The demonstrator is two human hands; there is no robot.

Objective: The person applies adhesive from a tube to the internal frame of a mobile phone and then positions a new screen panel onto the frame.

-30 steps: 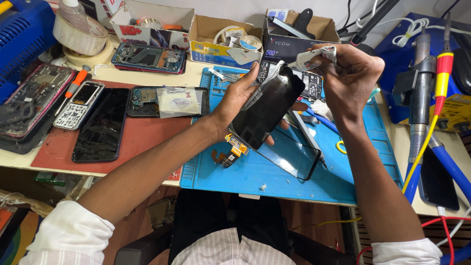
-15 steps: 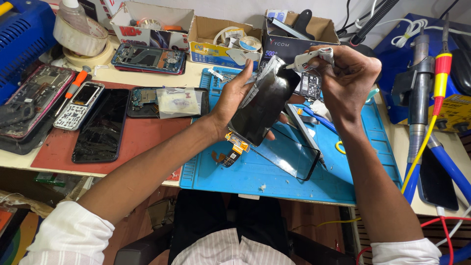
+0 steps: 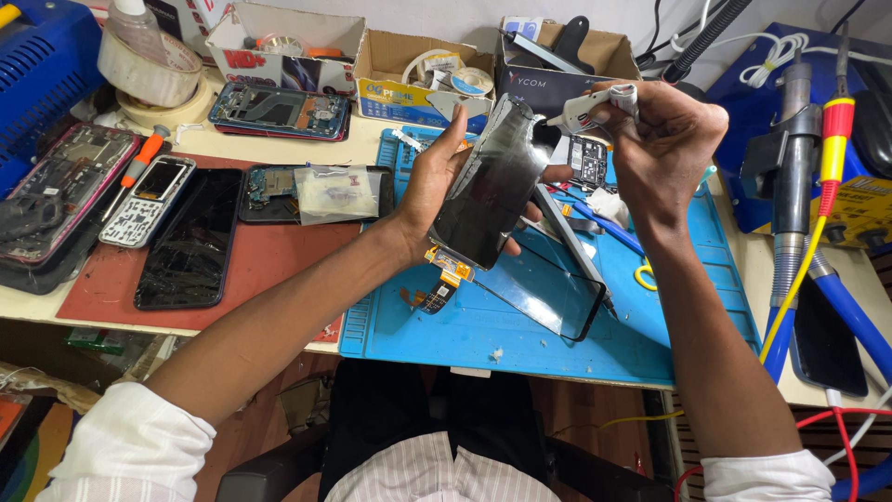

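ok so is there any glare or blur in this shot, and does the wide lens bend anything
Head view: sharp overall, no motion blur on the left hand or right hand; soft glare streaks on the dark phone screen held up; even light, faint shadows on the blue mat; mild wide-angle bowing at the edges.

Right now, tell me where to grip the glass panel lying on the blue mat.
Pinch the glass panel by its long near edge, coming from the front of the blue mat: it lies flat and thin, and the left hand with the display screen overhangs its far end.
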